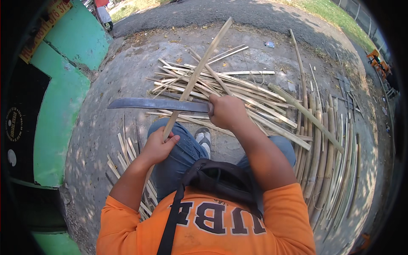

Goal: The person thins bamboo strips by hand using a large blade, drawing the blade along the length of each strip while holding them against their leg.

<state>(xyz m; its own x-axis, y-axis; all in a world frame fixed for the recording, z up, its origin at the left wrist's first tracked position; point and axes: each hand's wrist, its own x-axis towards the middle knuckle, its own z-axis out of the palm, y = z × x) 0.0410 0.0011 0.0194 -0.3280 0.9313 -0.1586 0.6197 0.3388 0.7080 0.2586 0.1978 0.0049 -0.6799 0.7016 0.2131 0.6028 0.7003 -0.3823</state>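
Across knees, long pale bamboo strip (197, 74)

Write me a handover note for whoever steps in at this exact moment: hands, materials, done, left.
Left hand: gripping a long bamboo strip angled up and away over the knees.
Right hand: closed on the handle of a machete, blade level, crossing the strip.
Done: a heap of cut strips lies ahead, more slats at the left.
Left: bamboo poles stacked at the right look unsplit.
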